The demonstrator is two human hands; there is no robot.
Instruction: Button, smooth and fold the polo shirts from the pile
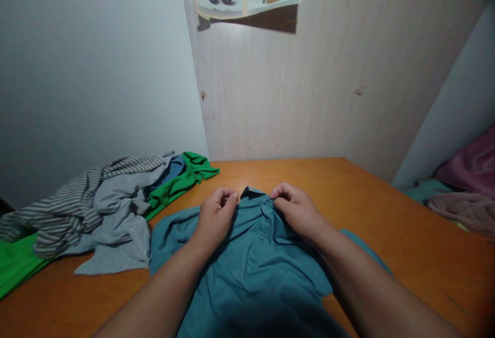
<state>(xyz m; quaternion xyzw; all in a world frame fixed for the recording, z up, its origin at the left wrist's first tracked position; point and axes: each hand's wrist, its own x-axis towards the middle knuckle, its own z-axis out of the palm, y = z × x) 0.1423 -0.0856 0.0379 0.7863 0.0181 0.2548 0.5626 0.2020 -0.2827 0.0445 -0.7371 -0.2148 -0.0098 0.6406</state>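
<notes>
My left hand point(217, 214) and right hand point(298, 209), both pinching a teal shirt point(247, 271) by its collar point(255, 199), lower centre, orange bench point(309, 173) beneath, rumpled clothes point(119, 193) lower left.

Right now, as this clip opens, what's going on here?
A person has a teal shirt spread on an orange-brown table, with a front button showing. Their left hand and right hand are at either side of the collar, fingertips pinched. To the left, a loose pile of clothes, striped, grey and green, lies crumpled on the same table.
</notes>
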